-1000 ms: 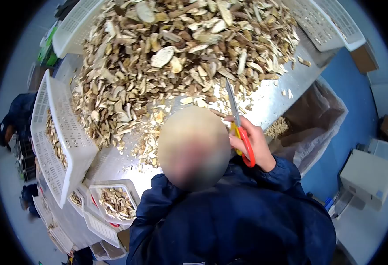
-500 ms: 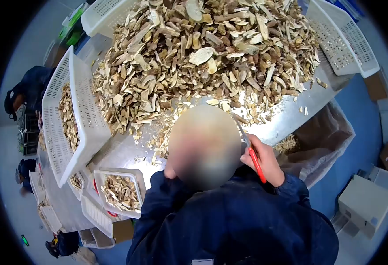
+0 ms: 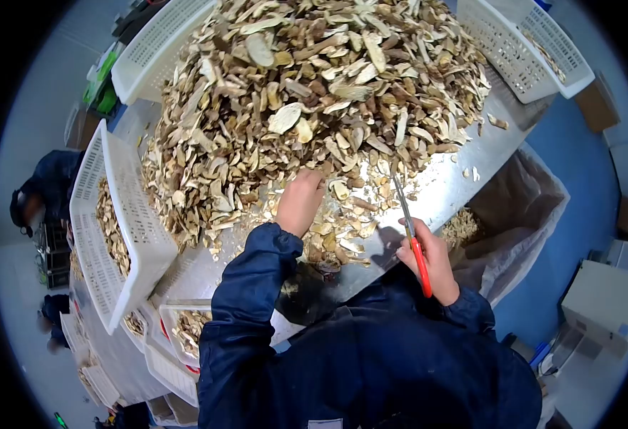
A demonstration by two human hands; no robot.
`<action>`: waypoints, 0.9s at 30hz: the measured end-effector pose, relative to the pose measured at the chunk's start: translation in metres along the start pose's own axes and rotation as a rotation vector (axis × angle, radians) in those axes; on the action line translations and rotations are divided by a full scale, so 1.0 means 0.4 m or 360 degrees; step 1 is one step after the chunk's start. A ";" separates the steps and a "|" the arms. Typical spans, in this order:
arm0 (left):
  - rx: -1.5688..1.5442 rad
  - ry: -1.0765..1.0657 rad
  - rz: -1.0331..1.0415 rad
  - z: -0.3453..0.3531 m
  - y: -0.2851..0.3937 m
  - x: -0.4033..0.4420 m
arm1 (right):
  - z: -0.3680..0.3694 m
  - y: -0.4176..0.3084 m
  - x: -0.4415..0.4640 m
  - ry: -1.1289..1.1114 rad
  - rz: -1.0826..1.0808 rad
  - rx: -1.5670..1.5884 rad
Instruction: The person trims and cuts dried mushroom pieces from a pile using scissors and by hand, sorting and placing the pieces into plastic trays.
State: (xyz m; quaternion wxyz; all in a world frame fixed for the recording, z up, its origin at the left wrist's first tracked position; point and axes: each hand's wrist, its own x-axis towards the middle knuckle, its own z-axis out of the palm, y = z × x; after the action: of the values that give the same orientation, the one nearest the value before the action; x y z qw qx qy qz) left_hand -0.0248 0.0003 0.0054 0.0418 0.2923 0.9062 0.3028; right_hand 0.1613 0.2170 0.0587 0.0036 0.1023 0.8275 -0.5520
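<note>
A large heap of dried mushroom slices (image 3: 307, 93) covers the far part of the metal table (image 3: 471, 161). At the heap's near edge is my left hand (image 3: 302, 204), its fingers curled down among the slices; their tips and anything between them are hidden. My right hand (image 3: 434, 261) is closed round the red handles of a pair of scissors (image 3: 418, 259). The blades point away from me toward the heap and look closed or nearly so. Between the two hands lie loose smaller slices (image 3: 335, 229).
White perforated baskets stand at the left (image 3: 139, 243), upper left (image 3: 142, 71) and upper right (image 3: 514, 64). A small tray (image 3: 175, 336) holds slices at lower left. On the right, a lined bin (image 3: 535, 222) contains pale scraps. Other people (image 3: 53, 179) are at far left.
My left hand has reached forward and left to the heap's edge, away from in front of my body. My right hand keeps hold of the scissors. The view has shifted slightly.
</note>
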 end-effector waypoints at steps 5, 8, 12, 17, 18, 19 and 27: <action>-0.2281 -0.0489 -0.0940 -0.058 -0.077 -0.026 | -0.009 0.038 0.007 0.0020 0.0056 0.0115; -0.2317 -0.0521 -0.0883 -0.049 -0.100 -0.031 | -0.009 0.040 0.018 0.0027 0.0035 0.0149; -0.0691 -0.0129 -0.0568 -0.020 0.039 0.013 | -0.013 0.025 0.023 0.0032 0.0005 0.0173; -0.0269 -0.0172 -0.0218 0.031 0.045 0.024 | -0.025 0.027 0.015 0.0048 0.0037 0.0188; -0.0382 -0.0216 -0.0229 0.022 0.039 0.022 | -0.027 0.031 0.013 0.0058 0.0030 0.0177; -0.0494 -0.0255 -0.0241 0.013 0.033 0.020 | -0.029 0.033 0.013 0.0064 0.0019 0.0166; -0.3315 -0.0150 -0.1131 -0.106 0.099 -0.131 | 0.026 -0.019 0.014 -0.0351 -0.0139 -0.0039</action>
State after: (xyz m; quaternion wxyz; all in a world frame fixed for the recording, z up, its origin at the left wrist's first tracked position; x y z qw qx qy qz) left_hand 0.0276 -0.0254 0.0572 0.3870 -0.1523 0.2372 0.8779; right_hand 0.1536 0.2055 0.0611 0.0718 0.0048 0.8325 -0.5493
